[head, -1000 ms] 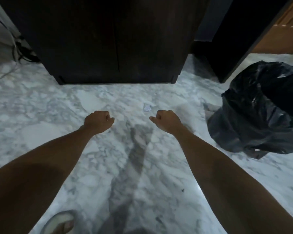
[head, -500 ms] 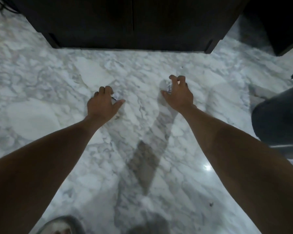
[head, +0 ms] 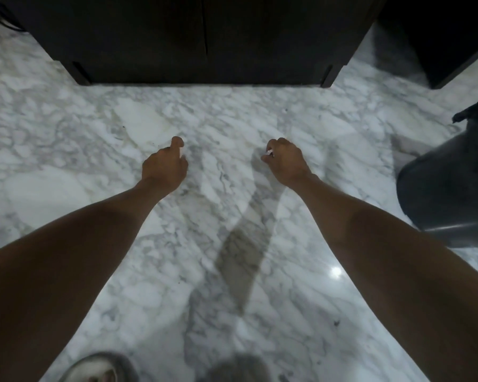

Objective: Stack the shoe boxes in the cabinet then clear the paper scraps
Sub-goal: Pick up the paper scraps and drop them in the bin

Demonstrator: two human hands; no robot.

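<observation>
My right hand [head: 286, 161] hovers low over the marble floor [head: 232, 111] and pinches a small white paper scrap [head: 270, 153] between thumb and fingertips. Level with it, my left hand [head: 163, 165] has its fingers curled, the index finger hooked over the thumb. A pale sliver that looks like another paper scrap [head: 181, 155] shows in that pinch. Just beyond both hands the dark cabinet [head: 204, 37] stands with its doors closed. No shoe boxes are in view.
A dark bin lined with a black bag [head: 447, 199] stands at the right edge, close to my right forearm. Another dark piece of furniture [head: 439, 37] is at the top right, and cables [head: 0, 20] lie at the top left. My sandalled foot [head: 100, 370] is at the bottom.
Both hands went down to the floor with fingers spread and have now closed. The white scrap that lay near my right hand is now between its fingers. My view has tilted further down.
</observation>
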